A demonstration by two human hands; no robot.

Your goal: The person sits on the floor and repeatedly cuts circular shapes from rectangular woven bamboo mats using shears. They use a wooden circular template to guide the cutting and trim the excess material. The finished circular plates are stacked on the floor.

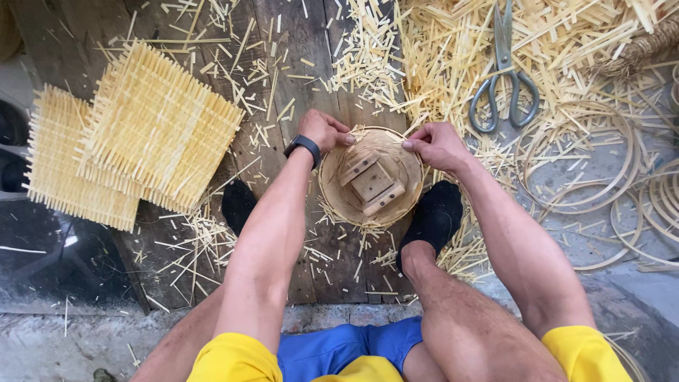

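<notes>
A round woven bamboo basket (pixel 345 200) lies on the wooden board between my feet, with a small wooden block form (pixel 372 183) pressed inside it. My left hand (pixel 324 130), with a black watch on the wrist, grips the basket's far rim on the left. My right hand (pixel 436 145) pinches the far rim on the right. Both hands' fingers are closed on the rim's edge. Frayed bamboo strip ends stick out around the basket.
Two square woven bamboo mats (pixel 148 131) lie stacked at the left. Grey-handled scissors (pixel 503 78) rest on a heap of bamboo strips at the upper right. Several thin bamboo hoops (pixel 590 159) lie at the right. Offcuts litter the board.
</notes>
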